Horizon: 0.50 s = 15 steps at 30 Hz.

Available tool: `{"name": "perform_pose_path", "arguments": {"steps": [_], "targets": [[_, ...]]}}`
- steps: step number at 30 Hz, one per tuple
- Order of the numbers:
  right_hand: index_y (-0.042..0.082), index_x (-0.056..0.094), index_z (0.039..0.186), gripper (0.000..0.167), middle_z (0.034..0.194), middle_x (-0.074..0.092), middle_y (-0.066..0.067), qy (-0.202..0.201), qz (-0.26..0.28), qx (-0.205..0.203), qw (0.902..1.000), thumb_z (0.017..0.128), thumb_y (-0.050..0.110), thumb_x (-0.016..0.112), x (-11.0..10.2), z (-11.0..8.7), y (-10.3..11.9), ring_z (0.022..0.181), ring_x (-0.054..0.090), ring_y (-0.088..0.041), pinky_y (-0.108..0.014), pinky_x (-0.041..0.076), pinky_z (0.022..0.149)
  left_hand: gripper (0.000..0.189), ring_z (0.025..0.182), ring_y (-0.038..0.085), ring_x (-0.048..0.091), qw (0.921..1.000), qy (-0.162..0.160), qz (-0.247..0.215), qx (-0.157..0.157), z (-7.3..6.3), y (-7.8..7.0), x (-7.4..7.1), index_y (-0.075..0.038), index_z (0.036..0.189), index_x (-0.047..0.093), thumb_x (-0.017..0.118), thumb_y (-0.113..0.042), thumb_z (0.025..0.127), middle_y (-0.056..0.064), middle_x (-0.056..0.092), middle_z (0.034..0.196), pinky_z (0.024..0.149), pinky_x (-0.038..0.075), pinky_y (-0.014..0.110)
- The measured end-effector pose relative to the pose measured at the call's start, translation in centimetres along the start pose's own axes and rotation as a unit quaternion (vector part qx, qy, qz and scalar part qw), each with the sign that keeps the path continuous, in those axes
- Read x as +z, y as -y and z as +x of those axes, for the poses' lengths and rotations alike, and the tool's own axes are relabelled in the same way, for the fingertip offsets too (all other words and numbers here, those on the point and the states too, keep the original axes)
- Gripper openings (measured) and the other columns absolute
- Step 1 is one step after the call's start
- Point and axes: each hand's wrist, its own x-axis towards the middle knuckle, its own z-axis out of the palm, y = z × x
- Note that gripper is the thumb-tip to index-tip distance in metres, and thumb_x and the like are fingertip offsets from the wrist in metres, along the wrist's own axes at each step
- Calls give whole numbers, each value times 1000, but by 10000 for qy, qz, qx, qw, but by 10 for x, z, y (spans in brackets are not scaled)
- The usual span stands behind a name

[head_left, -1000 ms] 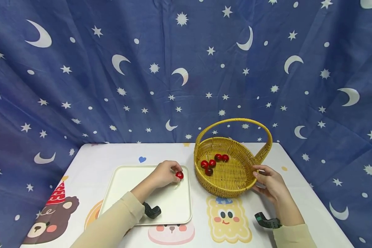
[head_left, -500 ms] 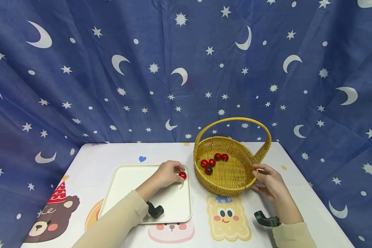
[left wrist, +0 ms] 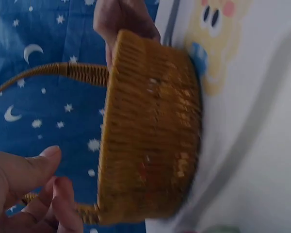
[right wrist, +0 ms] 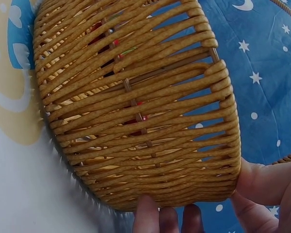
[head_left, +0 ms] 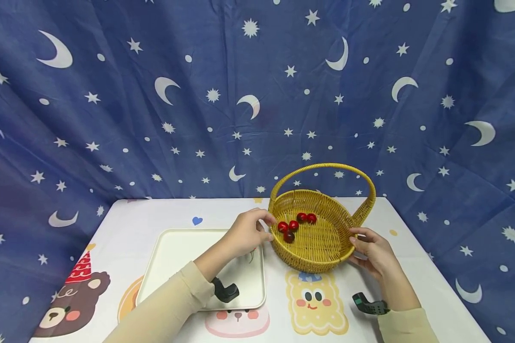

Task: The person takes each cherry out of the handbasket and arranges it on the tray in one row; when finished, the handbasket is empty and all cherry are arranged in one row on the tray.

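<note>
My left hand [head_left: 245, 233] is above the tray's right edge, its fingertips right at the left rim of the yellow woven basket [head_left: 317, 259]. In the left wrist view, the thumb [left wrist: 48, 158] and bent fingers show a gap and no cherry between them. Below this hand, a cherry [head_left: 254, 249] mostly hidden by it lies at the tray's right side, its stem showing. My right hand [head_left: 375, 252] grips the basket's right rim, thumb on top and fingers [right wrist: 146, 216] under the side. Several red cherries [head_left: 293, 226] lie inside, toward the left.
A white tray [head_left: 167, 267] lies left of the basket. The basket's tall handle [head_left: 326, 165] arches over it. A printed white cloth [head_left: 317, 314] covers the table, and a blue star-patterned curtain [head_left: 257, 95] hangs behind.
The left hand has let go of a cherry at the tray's right side and moved right and up to the basket's rim. The right hand and basket have stayed in place.
</note>
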Motion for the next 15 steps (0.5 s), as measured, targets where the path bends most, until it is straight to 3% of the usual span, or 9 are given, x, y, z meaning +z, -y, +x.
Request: {"name": "perform_pose_path", "arguments": {"steps": [3, 7, 12, 15], "targets": [[19, 71, 131, 27, 113, 60, 2, 2, -7, 25, 10000, 106, 13, 68, 0, 0, -1, 99, 72, -17, -35, 66, 82, 35, 90, 15, 66, 9994, 257, -166, 139, 7, -13, 12, -14, 120, 75, 84, 0, 89, 7, 73, 121, 71, 56, 27], [17, 69, 134, 29, 115, 60, 0, -4, -55, 20, 10000, 105, 14, 69, 1, 1, -2, 101, 71, -20, -35, 66, 81, 40, 103, 17, 70, 9982, 555, -201, 65, 24, -21, 29, -20, 123, 74, 85, -1, 90, 0, 73, 124, 80, 59, 29], [15, 67, 137, 31, 120, 60, -5, -7, -73, -13, 10000, 106, 13, 67, 1, 1, -3, 102, 71, -21, -36, 66, 82, 45, 118, 27, 70, 9963, 853, -144, 4, 50, -21, 49, -16, 128, 73, 84, 1, 89, 6, 71, 133, 93, 59, 30], [16, 68, 136, 30, 121, 60, -5, -4, -37, -24, 10000, 106, 13, 67, -2, 1, -3, 103, 71, -20, -36, 66, 82, 46, 122, 32, 68, 9946, 1023, 112, 122, 66, -18, 61, -14, 130, 72, 84, 1, 89, 10, 70, 136, 98, 57, 30]]}}
